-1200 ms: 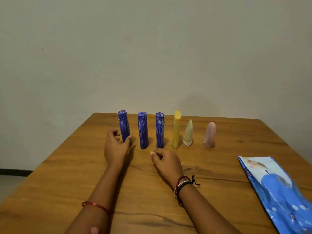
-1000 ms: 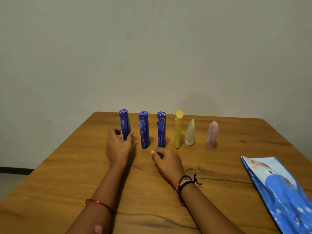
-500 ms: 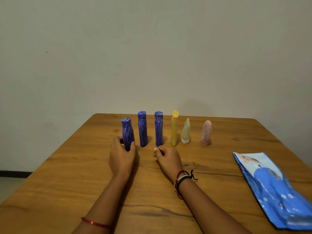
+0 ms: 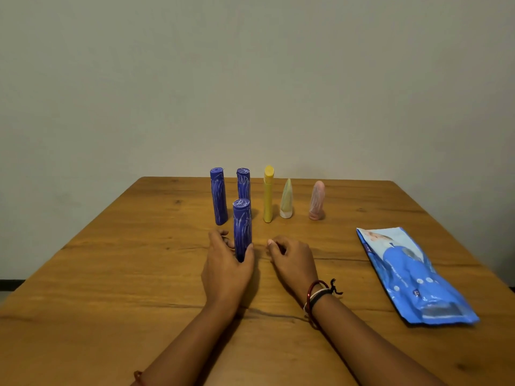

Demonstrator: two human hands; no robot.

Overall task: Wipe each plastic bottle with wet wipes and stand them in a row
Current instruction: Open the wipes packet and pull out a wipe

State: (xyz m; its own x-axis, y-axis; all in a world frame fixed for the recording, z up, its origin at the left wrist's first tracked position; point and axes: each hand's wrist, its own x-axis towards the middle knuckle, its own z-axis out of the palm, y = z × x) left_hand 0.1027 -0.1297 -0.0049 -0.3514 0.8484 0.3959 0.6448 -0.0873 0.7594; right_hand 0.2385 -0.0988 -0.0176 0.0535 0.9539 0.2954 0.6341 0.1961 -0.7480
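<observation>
Bottles stand in a row near the far edge of the wooden table (image 4: 111,274): from the left, a tall blue bottle (image 4: 218,196), a second blue bottle (image 4: 243,183) partly hidden, a yellow bottle (image 4: 268,194), a pale green tapered bottle (image 4: 286,199), a pink bottle (image 4: 317,201). A third blue bottle (image 4: 242,228) is out of the row, upright, nearer the person, gripped at its base by the left hand (image 4: 227,270). Right hand (image 4: 292,261) rests beside it, fingers curled; whether it pinches anything is unclear. Wet wipes pack (image 4: 412,277) lies well to the right, flat.

Judgement: wiping step. Keep a low grip and free the right hand to fetch a wipe without brushing the row.
</observation>
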